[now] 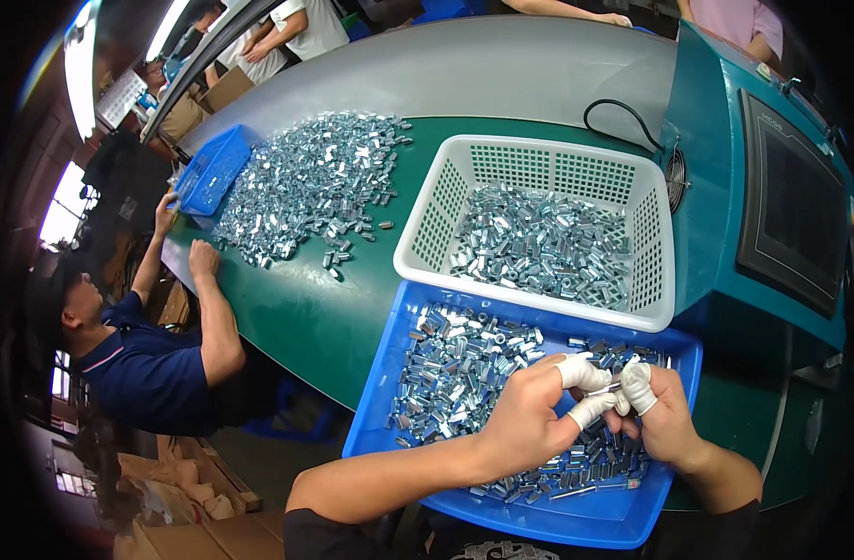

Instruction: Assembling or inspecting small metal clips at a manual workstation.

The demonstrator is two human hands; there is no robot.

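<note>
Left hand (pixel 539 411): white-covered thumb and finger pinched close on a small metal piece (pixel 611 387).
Right hand (pixel 666 420): covered fingertips also closed in on that piece, facing the left.
Piece in work: between both hands' fingertips, above the blue tray (pixel 585 525); whether it is finished, I cannot tell.
Under the hands: the tray holds many loose pieces, probably much work left.
Just beyond the hands: a white basket (pixel 539 297), partly filled; done or waiting is unclear.
Far beyond, leftward: a large heap of pieces (pixel 315 177), apparently unhandled.
</note>
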